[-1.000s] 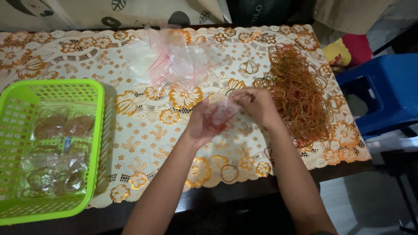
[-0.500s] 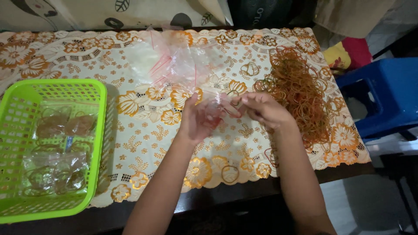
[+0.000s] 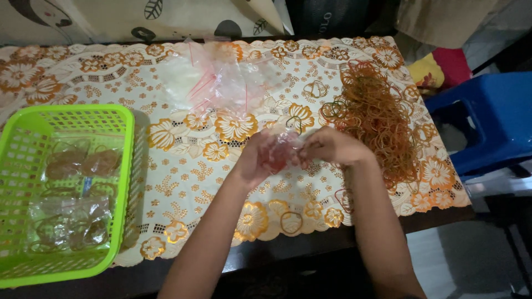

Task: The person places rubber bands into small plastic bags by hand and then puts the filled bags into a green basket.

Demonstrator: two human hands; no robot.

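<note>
My left hand (image 3: pixel 260 158) and my right hand (image 3: pixel 332 147) meet over the middle of the table, both gripping a small clear plastic bag (image 3: pixel 284 148) between them. The bag looks crumpled and its contents are hard to make out. Just right of my right hand lies a big heap of brown rubber bands (image 3: pixel 376 113). A loose pile of clear plastic bags with red seal strips (image 3: pixel 213 80) rests further back on the floral tablecloth (image 3: pixel 183 166).
A lime green plastic basket (image 3: pixel 124 182) at the left holds several filled clear bags (image 3: pixel 69 221). A blue plastic stool (image 3: pixel 487 119) stands off the table's right edge. A single rubber band (image 3: pixel 291 222) lies near the table's front edge.
Both hands have stayed together over the table's middle, shifting slightly as they work the small bag. The view has drifted a little; nothing else has moved.
</note>
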